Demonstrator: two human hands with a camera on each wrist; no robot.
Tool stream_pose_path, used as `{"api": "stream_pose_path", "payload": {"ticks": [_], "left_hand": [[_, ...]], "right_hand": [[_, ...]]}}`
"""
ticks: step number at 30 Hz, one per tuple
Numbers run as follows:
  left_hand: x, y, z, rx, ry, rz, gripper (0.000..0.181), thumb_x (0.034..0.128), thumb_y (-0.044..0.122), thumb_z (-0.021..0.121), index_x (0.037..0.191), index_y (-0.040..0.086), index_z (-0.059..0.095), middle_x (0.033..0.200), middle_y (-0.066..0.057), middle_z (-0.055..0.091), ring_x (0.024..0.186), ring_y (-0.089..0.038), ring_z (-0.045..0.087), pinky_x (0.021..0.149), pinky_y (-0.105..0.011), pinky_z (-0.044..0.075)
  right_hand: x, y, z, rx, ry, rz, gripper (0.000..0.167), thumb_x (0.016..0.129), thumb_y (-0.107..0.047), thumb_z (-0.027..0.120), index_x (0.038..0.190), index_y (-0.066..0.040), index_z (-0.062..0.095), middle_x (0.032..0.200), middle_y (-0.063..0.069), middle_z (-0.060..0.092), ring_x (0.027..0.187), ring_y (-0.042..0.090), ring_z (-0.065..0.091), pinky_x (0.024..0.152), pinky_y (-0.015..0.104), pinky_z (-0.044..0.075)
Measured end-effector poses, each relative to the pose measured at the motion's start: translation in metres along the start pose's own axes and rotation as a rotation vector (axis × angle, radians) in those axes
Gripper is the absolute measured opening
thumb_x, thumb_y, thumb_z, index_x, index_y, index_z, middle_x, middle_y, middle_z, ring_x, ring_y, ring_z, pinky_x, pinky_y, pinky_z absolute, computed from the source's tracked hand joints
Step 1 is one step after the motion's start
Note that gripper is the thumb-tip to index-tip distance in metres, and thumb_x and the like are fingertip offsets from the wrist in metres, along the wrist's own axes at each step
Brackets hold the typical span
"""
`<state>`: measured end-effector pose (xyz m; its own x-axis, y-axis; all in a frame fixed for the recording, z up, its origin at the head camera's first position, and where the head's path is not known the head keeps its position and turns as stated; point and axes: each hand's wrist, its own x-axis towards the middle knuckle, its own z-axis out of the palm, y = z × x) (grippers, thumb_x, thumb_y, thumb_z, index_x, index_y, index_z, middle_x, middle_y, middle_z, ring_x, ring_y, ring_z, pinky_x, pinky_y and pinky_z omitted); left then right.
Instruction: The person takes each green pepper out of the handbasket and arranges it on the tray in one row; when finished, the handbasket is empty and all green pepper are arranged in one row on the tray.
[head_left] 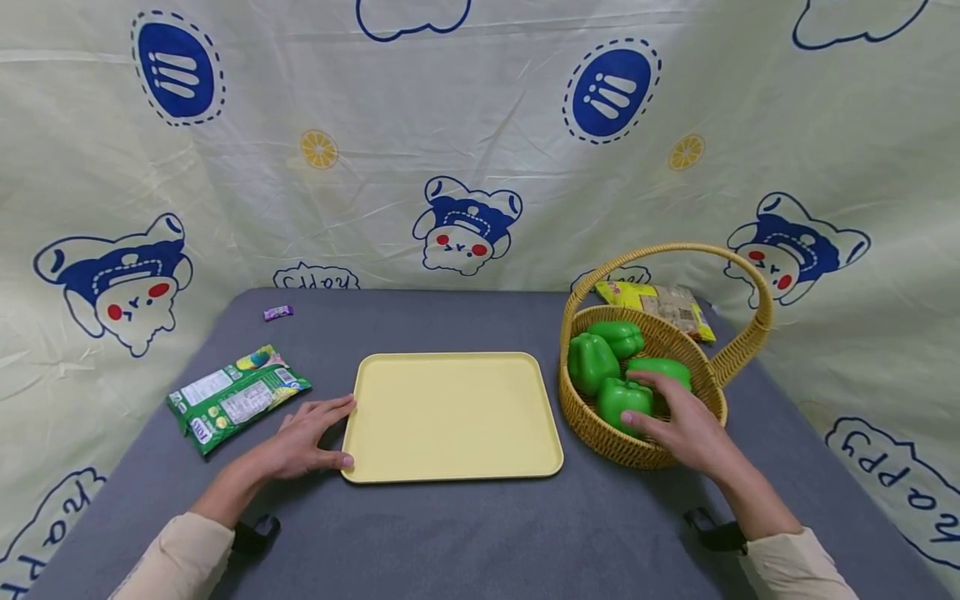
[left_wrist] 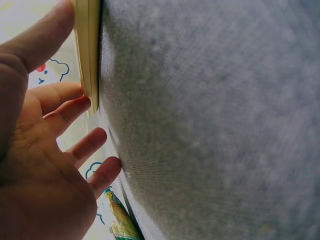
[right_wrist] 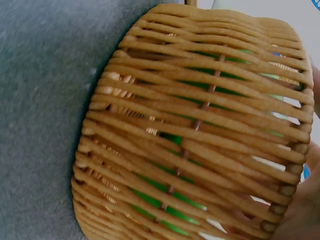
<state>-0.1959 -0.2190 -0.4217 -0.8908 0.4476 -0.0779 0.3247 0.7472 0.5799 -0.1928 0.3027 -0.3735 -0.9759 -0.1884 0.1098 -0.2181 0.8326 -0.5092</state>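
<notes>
A pale yellow rectangular tray (head_left: pixel 453 417) lies flat on the grey tabletop. My left hand (head_left: pixel 311 437) is at its left side, fingers spread and fairly straight; in the left wrist view the thumb and fingertips touch the tray's rim (left_wrist: pixel 87 50). On the right stands a wicker basket (head_left: pixel 615 446) with a tall looped handle, holding several green bell peppers (head_left: pixel 592 364). Reaching inside it, my right hand (head_left: pixel 686 425) has thumb and fingers around the front bell pepper (head_left: pixel 621 400). From the right wrist camera, the basket wall (right_wrist: pixel 200 125) hides most of that hand.
Left of the tray lies a green snack packet (head_left: pixel 238 398), with a small purple wrapped item (head_left: pixel 278 313) farther back. Behind the basket is a yellow packet (head_left: pixel 675 308), partly hidden. A printed white cloth (head_left: pixel 465 108) hangs beyond the table's far edge.
</notes>
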Motion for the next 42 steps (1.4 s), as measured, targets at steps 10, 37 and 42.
{"api": "stream_pose_path", "payload": {"ticks": [10,37,42], "left_hand": [[0.0,0.0,0.002,-0.007,0.019,0.006,0.086,0.078,0.044,0.072,0.145,0.004,0.035,0.152,-0.017,0.03,0.131,-0.042,0.026,0.096,-0.069,0.015],[-0.015,0.007,0.011,-0.014,0.094,-0.001,0.077,0.0797,0.041,0.072,0.14,0.002,0.042,0.145,-0.016,0.038,0.127,-0.039,0.035,0.091,-0.063,0.025],[-0.014,0.007,0.012,-0.019,0.093,0.007,0.076,0.0803,0.039,0.072,0.14,0.002,0.042,0.145,-0.017,0.038,0.128,-0.04,0.034,0.091,-0.064,0.025]], "right_hand": [[0.003,-0.003,0.005,0.064,0.1,0.017,0.071,0.085,-0.04,0.068,0.136,0.001,0.043,0.13,0.022,0.047,0.11,0.036,0.053,0.086,0.049,0.047],[0.001,-0.004,0.004,-0.006,0.057,0.025,0.079,0.081,-0.047,0.069,0.138,0.001,0.042,0.132,0.027,0.046,0.113,0.041,0.051,0.088,0.054,0.043],[-0.002,-0.005,0.004,0.004,0.121,0.009,0.078,0.08,-0.044,0.072,0.137,0.001,0.044,0.131,0.024,0.047,0.115,0.041,0.049,0.09,0.055,0.042]]}}
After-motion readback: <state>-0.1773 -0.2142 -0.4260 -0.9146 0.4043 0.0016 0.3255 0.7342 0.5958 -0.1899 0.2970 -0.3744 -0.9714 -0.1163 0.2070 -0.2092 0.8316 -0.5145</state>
